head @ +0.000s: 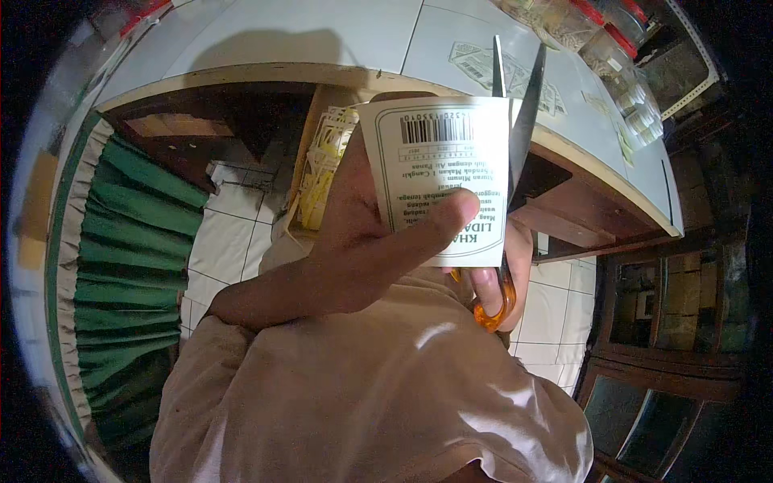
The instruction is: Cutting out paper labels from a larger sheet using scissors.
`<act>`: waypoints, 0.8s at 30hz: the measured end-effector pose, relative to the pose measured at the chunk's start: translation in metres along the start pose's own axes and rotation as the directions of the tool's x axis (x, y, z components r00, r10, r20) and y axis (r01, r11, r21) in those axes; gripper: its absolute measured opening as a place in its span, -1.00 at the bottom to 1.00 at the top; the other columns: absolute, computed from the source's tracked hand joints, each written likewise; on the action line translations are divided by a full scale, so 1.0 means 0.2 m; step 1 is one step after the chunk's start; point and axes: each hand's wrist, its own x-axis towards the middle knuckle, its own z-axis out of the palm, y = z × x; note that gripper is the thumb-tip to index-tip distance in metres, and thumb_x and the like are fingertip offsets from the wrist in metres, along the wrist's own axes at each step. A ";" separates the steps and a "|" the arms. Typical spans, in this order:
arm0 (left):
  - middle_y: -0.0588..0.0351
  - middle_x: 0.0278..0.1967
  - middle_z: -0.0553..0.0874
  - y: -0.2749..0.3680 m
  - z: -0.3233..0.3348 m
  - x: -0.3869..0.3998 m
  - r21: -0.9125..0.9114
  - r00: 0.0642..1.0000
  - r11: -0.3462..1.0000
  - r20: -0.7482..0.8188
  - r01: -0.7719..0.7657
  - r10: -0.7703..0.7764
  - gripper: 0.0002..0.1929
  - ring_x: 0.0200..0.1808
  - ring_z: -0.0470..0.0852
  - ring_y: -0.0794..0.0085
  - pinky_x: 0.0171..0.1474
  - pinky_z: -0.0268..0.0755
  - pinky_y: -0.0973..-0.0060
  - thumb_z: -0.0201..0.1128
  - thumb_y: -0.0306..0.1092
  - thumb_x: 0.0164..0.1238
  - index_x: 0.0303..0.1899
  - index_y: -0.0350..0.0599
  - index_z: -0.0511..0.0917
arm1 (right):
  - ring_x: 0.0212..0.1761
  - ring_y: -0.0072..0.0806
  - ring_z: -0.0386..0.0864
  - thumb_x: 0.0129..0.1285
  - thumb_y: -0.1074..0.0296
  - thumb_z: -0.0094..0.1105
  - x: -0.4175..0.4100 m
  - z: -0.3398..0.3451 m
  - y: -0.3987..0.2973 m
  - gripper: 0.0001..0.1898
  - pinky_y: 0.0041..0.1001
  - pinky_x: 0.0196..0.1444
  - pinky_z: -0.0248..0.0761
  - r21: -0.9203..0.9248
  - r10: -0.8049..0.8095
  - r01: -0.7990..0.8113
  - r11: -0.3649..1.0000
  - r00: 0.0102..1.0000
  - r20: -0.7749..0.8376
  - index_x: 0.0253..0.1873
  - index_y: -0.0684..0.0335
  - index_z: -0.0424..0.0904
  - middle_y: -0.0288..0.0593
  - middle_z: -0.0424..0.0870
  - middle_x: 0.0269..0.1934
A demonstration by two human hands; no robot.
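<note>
My left hand [416, 235] holds a white printed paper label [444, 163] with the thumb on its face. The label bears a barcode and green lettering, and it is upside down in view. Partly behind it, my right hand [519, 259] grips scissors [525, 139] by their orange handles. The scissors' blades stand apart, pointing away from me, beside the label's right edge. More printed labels [507, 72] lie on the white tabletop beyond the blades. My left fingers are mostly hidden behind the label.
An open drawer or box [308, 169] with yellow and white paper scraps is below the table edge. Plastic jars with red lids [610, 48] stand at the far right of the white table [374, 30]. A green curtain [133, 271] hangs at left; a wooden cabinet [658, 374] stands at right.
</note>
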 end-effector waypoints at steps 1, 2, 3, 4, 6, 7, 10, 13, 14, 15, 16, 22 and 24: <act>0.10 -0.25 0.53 0.00 -0.01 0.00 0.089 1.000 0.996 0.005 0.014 -0.015 -0.66 -0.26 0.55 0.59 -0.25 0.44 0.59 0.07 -0.51 0.26 0.01 -0.21 0.17 | -0.31 -0.08 0.45 -0.07 0.28 0.10 0.00 0.00 0.00 -0.56 -0.34 -0.16 0.29 0.011 0.007 -0.007 1.000 1.000 0.003 -0.08 0.44 0.45 0.07 0.53 -0.34; 0.10 -0.25 0.53 0.00 -0.01 0.00 0.089 1.000 0.996 0.007 0.015 -0.016 -0.66 -0.26 0.55 0.59 -0.25 0.44 0.59 0.07 -0.51 0.26 0.01 -0.21 0.17 | -0.31 -0.08 0.45 -0.07 0.28 0.10 0.00 0.00 0.01 -0.56 -0.34 -0.16 0.29 0.011 0.007 -0.007 1.000 1.000 0.000 -0.08 0.44 0.45 0.07 0.53 -0.34; 0.10 -0.24 0.53 -0.01 0.00 0.00 0.057 1.000 0.998 -0.010 0.026 -0.025 -0.65 -0.25 0.54 0.59 -0.24 0.44 0.60 0.08 -0.50 0.26 0.02 -0.21 0.16 | -0.32 -0.09 0.44 -0.08 0.29 0.10 0.00 0.00 0.00 -0.57 -0.35 -0.18 0.29 0.010 0.006 -0.006 1.000 1.000 0.011 -0.08 0.44 0.45 0.07 0.52 -0.35; 0.10 -0.23 0.52 -0.01 0.00 0.00 0.024 0.999 0.999 -0.026 0.036 -0.035 -0.63 -0.25 0.54 0.59 -0.24 0.44 0.60 0.09 -0.49 0.26 0.02 -0.20 0.15 | -0.33 -0.10 0.44 -0.08 0.30 0.10 0.00 0.00 0.00 -0.57 -0.36 -0.19 0.29 0.008 0.005 -0.005 1.000 1.000 0.022 -0.08 0.43 0.45 0.07 0.52 -0.36; 0.11 -0.22 0.52 -0.02 0.00 -0.01 0.006 0.999 0.999 -0.034 0.031 -0.031 -0.63 -0.24 0.54 0.60 -0.24 0.44 0.60 0.10 -0.49 0.25 0.02 -0.20 0.15 | -0.34 -0.12 0.43 -0.09 0.31 0.10 0.00 0.00 0.00 -0.57 -0.36 -0.21 0.28 0.006 0.022 -0.022 1.000 1.000 0.002 -0.08 0.44 0.45 0.06 0.52 -0.37; 0.11 -0.21 0.51 -0.02 0.00 -0.01 -0.014 0.999 1.000 -0.041 0.027 -0.028 -0.63 -0.24 0.53 0.60 -0.23 0.44 0.61 0.10 -0.49 0.25 0.02 -0.20 0.15 | -0.35 -0.13 0.43 -0.09 0.32 0.10 0.00 0.01 0.00 -0.57 -0.37 -0.23 0.28 0.004 0.039 -0.039 0.999 0.999 -0.019 -0.09 0.44 0.45 0.06 0.52 -0.38; 0.11 -0.21 0.51 -0.02 0.01 -0.01 -0.076 0.997 0.996 -0.062 0.038 -0.043 -0.63 -0.23 0.53 0.61 -0.22 0.43 0.62 0.10 -0.49 0.25 0.03 -0.20 0.15 | -0.37 -0.14 0.42 -0.09 0.32 0.10 -0.01 0.01 0.00 -0.58 -0.37 -0.25 0.28 0.011 0.042 -0.041 0.999 0.999 -0.032 -0.09 0.44 0.46 0.04 0.51 -0.39; 0.10 -0.21 0.52 -0.01 0.01 -0.01 -0.036 0.997 0.997 -0.043 0.068 -0.069 -0.62 -0.23 0.53 0.61 -0.22 0.43 0.62 0.10 -0.49 0.25 0.03 -0.21 0.15 | -0.39 -0.16 0.41 -0.10 0.34 0.11 0.00 0.01 0.00 -0.59 -0.38 -0.27 0.28 0.013 0.040 -0.040 0.999 0.999 -0.037 -0.10 0.44 0.46 0.04 0.51 -0.40; 0.10 -0.21 0.52 -0.01 0.01 -0.01 -0.035 0.997 0.997 -0.043 0.068 -0.069 -0.62 -0.23 0.53 0.61 -0.22 0.43 0.62 0.10 -0.49 0.25 0.03 -0.21 0.15 | -0.39 -0.16 0.41 -0.10 0.34 0.11 0.00 0.01 0.00 -0.59 -0.38 -0.27 0.28 0.013 0.040 -0.040 0.999 0.999 -0.036 -0.10 0.44 0.46 0.04 0.51 -0.40; 0.11 -0.21 0.52 -0.01 0.01 -0.01 -0.039 0.996 0.997 -0.050 0.068 -0.069 -0.62 -0.23 0.53 0.61 -0.22 0.43 0.62 0.10 -0.50 0.25 0.03 -0.21 0.15 | -0.40 -0.16 0.41 -0.10 0.35 0.11 0.00 0.01 0.00 -0.59 -0.38 -0.28 0.28 0.004 0.030 -0.030 1.000 0.999 -0.025 -0.10 0.44 0.46 0.03 0.51 -0.40; 0.11 -0.22 0.53 -0.01 0.01 -0.01 -0.042 0.996 0.997 -0.056 0.067 -0.070 -0.62 -0.23 0.53 0.61 -0.22 0.43 0.62 0.10 -0.50 0.25 0.03 -0.21 0.16 | -0.40 -0.17 0.41 -0.11 0.36 0.12 0.00 0.00 0.01 -0.59 -0.39 -0.29 0.28 -0.005 0.021 -0.021 1.000 1.000 -0.014 -0.10 0.44 0.46 0.02 0.51 -0.41; 0.12 -0.23 0.53 -0.02 0.00 -0.01 -0.015 0.999 0.999 -0.042 0.032 -0.032 -0.64 -0.24 0.53 0.61 -0.22 0.42 0.63 0.10 -0.51 0.24 0.02 -0.22 0.19 | -0.42 -0.22 0.41 -0.11 0.36 0.12 -0.01 0.01 0.01 -0.61 -0.41 -0.34 0.28 0.022 0.055 -0.055 0.998 0.998 -0.034 -0.12 0.41 0.47 -0.02 0.50 -0.43; 0.11 -0.24 0.54 -0.02 0.01 -0.01 -0.042 0.997 0.999 -0.072 0.021 -0.024 -0.65 -0.25 0.53 0.61 -0.22 0.42 0.63 0.10 -0.51 0.24 0.02 -0.22 0.19 | -0.44 -0.23 0.41 -0.11 0.37 0.12 -0.01 0.01 0.01 -0.62 -0.42 -0.35 0.28 0.019 0.063 -0.062 0.998 0.998 -0.030 -0.13 0.40 0.47 -0.02 0.50 -0.44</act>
